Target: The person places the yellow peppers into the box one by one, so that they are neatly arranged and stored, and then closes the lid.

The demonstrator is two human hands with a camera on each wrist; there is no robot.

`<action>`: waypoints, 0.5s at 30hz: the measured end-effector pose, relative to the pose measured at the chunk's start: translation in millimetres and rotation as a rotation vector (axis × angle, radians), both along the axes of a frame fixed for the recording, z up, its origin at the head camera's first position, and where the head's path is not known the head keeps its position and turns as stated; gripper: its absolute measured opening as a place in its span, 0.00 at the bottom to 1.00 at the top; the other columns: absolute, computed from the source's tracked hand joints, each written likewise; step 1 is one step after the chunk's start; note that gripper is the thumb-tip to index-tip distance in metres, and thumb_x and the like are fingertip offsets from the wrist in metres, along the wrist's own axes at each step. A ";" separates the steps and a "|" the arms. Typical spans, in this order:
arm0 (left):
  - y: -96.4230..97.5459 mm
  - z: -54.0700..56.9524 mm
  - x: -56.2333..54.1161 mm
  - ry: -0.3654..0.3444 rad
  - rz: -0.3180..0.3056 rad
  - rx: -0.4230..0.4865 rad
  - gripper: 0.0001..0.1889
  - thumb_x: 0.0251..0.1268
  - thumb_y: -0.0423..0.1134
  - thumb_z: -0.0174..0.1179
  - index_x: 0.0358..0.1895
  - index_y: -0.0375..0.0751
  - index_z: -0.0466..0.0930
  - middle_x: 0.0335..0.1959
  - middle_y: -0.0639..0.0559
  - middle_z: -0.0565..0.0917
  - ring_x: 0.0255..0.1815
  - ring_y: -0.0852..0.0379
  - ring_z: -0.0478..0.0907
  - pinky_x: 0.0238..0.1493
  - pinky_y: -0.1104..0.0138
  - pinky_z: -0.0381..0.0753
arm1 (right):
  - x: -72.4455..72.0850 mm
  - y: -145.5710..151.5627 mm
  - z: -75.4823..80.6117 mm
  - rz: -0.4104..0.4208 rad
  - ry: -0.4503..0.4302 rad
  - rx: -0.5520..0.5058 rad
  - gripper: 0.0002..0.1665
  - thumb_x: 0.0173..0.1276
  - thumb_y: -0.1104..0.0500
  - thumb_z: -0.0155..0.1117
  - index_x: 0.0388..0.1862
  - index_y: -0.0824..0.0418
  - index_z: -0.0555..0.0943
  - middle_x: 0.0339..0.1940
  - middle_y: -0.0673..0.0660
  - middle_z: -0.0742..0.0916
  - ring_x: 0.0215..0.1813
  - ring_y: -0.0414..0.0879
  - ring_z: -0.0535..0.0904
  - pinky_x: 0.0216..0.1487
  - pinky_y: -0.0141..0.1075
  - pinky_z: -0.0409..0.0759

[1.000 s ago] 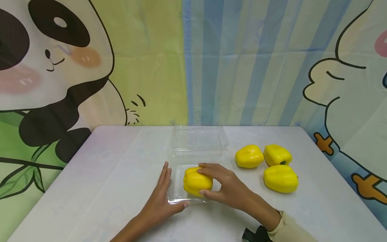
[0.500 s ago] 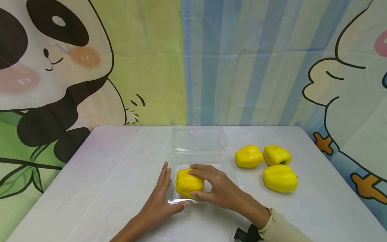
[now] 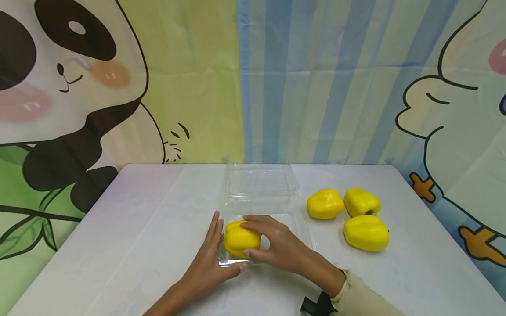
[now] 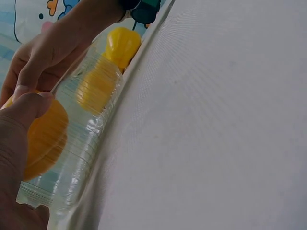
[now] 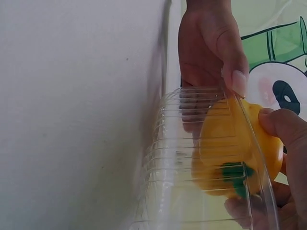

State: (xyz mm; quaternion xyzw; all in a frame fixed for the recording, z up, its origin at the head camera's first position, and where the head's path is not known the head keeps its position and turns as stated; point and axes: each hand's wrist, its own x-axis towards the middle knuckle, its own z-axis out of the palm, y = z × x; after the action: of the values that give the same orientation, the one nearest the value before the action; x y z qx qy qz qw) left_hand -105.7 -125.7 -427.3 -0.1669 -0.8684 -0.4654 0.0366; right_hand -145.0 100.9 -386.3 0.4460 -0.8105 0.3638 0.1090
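Note:
A clear plastic clamshell container (image 3: 294,224) lies with its lid (image 3: 261,180) folded back. My right hand (image 3: 278,243) grips a yellow bell pepper (image 3: 240,239) in the left part of the container, thumb on the near side and fingers over the top. The right wrist view shows this pepper's green stem (image 5: 236,176) through the clear wall. My left hand (image 3: 211,259) rests against the container's left side, fingers straight and thumb (image 4: 33,108) along the front rim. In the right wrist view, the left hand's thumb (image 5: 237,79) lies right at the rim.
To the right of the container, three more yellow bell peppers sit close together: one at left (image 3: 325,204), one behind (image 3: 362,202) and one in front (image 3: 366,233). A white table (image 3: 150,228) reaches back to a curtain (image 3: 308,79) printed with cartoons.
My right hand has moved left with the bell pepper, from the container's middle toward its left wall. The left hand and the other peppers have stayed in place.

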 end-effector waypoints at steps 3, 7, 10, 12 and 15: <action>0.1 0.1 0.2 0.003 -0.004 0.001 0.64 0.46 0.63 0.72 0.77 0.32 0.42 0.79 0.61 0.33 0.76 0.46 0.48 0.68 0.45 0.56 | -1.5 -3.1 -0.5 0.004 -0.016 -0.003 0.30 0.61 0.53 0.73 0.61 0.59 0.77 0.65 0.54 0.77 0.65 0.47 0.72 0.62 0.41 0.73; 0.1 0.1 0.3 0.004 -0.008 0.000 0.64 0.47 0.63 0.72 0.77 0.31 0.42 0.79 0.61 0.33 0.77 0.46 0.45 0.68 0.45 0.55 | -3.3 -6.8 0.1 0.019 -0.032 0.011 0.30 0.63 0.52 0.72 0.62 0.60 0.77 0.65 0.54 0.77 0.66 0.48 0.72 0.63 0.40 0.73; 0.0 -0.3 0.0 0.004 -0.005 -0.001 0.64 0.47 0.63 0.72 0.77 0.31 0.42 0.79 0.60 0.33 0.77 0.47 0.44 0.69 0.45 0.54 | -4.4 -8.2 1.6 0.026 -0.049 0.019 0.31 0.62 0.52 0.72 0.61 0.61 0.77 0.65 0.55 0.77 0.66 0.48 0.72 0.63 0.39 0.72; -0.2 -0.6 -0.2 0.008 -0.003 -0.003 0.64 0.47 0.63 0.72 0.77 0.31 0.42 0.79 0.59 0.33 0.77 0.46 0.44 0.68 0.45 0.54 | -5.2 -8.5 2.2 0.028 -0.065 0.028 0.30 0.61 0.53 0.73 0.61 0.61 0.77 0.65 0.55 0.77 0.66 0.48 0.72 0.64 0.40 0.72; -0.8 -1.0 -0.6 0.009 -0.007 -0.005 0.64 0.47 0.62 0.72 0.77 0.31 0.42 0.79 0.59 0.33 0.77 0.46 0.44 0.69 0.45 0.54 | -6.2 -8.6 1.9 0.032 -0.102 0.056 0.30 0.61 0.53 0.73 0.61 0.61 0.77 0.65 0.55 0.77 0.67 0.47 0.71 0.64 0.40 0.71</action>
State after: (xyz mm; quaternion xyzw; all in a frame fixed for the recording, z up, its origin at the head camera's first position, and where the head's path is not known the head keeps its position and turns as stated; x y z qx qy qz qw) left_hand -106.3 -126.5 -428.3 -0.1721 -0.8688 -0.4626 0.0383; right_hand -151.2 92.3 -384.3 0.4428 -0.8176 0.3649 0.0492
